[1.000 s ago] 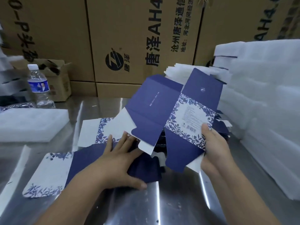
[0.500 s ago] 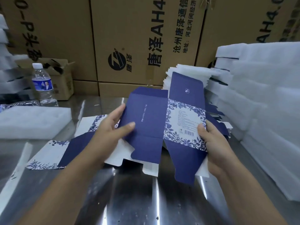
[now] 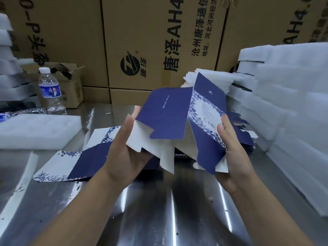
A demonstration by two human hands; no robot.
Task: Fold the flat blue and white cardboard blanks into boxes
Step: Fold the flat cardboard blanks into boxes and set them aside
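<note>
I hold one blue and white cardboard blank (image 3: 168, 118) in the air above the steel table (image 3: 159, 210), bent along its middle crease into a tent shape, white inner side facing me. My left hand (image 3: 124, 150) grips its left panel from below, fingers curled under the white flaps. My right hand (image 3: 232, 148) holds the right panel with the flower print, thumb on the printed face. Another flat blank (image 3: 74, 160) lies on the table to the left. A pile of flat blanks (image 3: 245, 139) lies behind my right hand, mostly hidden.
White foam sheets (image 3: 287, 103) are stacked high on the right, and a foam pad (image 3: 39, 130) lies at the left. A water bottle (image 3: 50, 91) stands at the back left beside a small open carton (image 3: 71, 82). Large brown cartons (image 3: 159, 41) wall off the back.
My left hand left the flat blank on the table and took the left panel of the lifted blank. Both hands have pushed the panels together, bending the blank from flat into a tent.
</note>
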